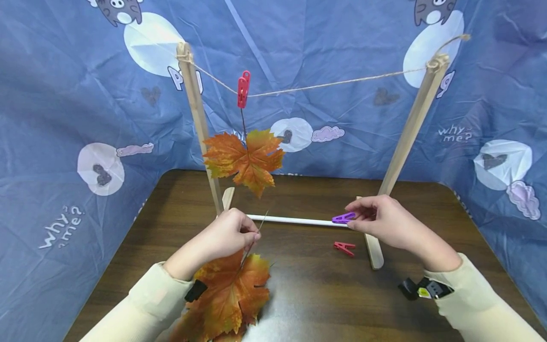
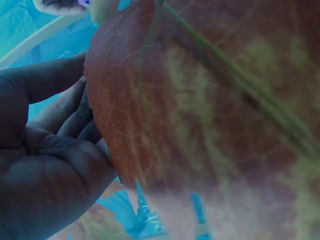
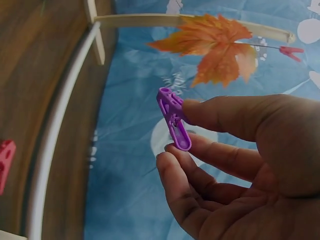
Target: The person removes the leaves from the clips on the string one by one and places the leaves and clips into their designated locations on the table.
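Between thumb and fingers, my left hand (image 1: 232, 232) pinches the thin stem of an orange-green maple leaf (image 1: 232, 289). That leaf hangs below the hand and fills most of the left wrist view. A purple clothespin (image 3: 173, 120) is pinched by my right hand (image 1: 386, 221), above the table's right half. On the twine (image 1: 325, 85) a red clothespin (image 1: 243, 90) grips the stem of a second maple leaf (image 1: 248, 159), left of the middle. A loose red clothespin (image 1: 344, 248) lies on the table below my right hand.
Two wooden posts (image 1: 196, 109) hold the twine, and a white rod (image 1: 295, 220) joins their feet. More leaf (image 1: 188, 327) shows under the held one at the front left. The brown table (image 1: 316, 289) ends at a blue printed cloth (image 1: 342, 156).
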The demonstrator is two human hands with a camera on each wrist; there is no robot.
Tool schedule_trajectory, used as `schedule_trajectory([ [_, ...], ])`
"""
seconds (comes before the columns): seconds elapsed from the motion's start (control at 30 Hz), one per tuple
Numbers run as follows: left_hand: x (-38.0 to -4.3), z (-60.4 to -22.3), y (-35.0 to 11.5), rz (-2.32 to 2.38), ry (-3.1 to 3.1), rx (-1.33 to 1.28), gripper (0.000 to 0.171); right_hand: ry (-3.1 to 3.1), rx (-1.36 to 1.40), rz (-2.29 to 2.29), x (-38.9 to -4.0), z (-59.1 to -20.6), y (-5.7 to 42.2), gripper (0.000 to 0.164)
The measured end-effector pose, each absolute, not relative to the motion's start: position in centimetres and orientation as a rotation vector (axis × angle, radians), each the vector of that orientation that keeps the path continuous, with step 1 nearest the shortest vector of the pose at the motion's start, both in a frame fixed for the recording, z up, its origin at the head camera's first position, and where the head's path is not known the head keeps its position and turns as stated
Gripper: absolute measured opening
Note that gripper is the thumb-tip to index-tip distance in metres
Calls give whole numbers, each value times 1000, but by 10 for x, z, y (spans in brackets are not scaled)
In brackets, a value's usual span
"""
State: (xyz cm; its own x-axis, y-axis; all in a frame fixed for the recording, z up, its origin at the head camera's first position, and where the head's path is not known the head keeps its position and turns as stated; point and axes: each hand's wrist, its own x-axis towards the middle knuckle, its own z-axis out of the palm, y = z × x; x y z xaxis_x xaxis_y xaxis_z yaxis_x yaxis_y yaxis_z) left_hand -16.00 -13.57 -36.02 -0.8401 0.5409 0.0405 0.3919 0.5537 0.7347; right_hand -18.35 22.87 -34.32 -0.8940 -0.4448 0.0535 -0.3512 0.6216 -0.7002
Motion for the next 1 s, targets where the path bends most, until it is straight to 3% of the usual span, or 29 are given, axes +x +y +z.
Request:
schedule_trajectory([
  [0.47, -164, -394, -141, 1084, 2574, 659, 27, 2686, -588, -1021, -185, -389, 227, 14],
  [1.0, -167, -428, -145, 1072, 2508, 499, 26, 2779, -592, -791, -175, -434, 223, 14],
])
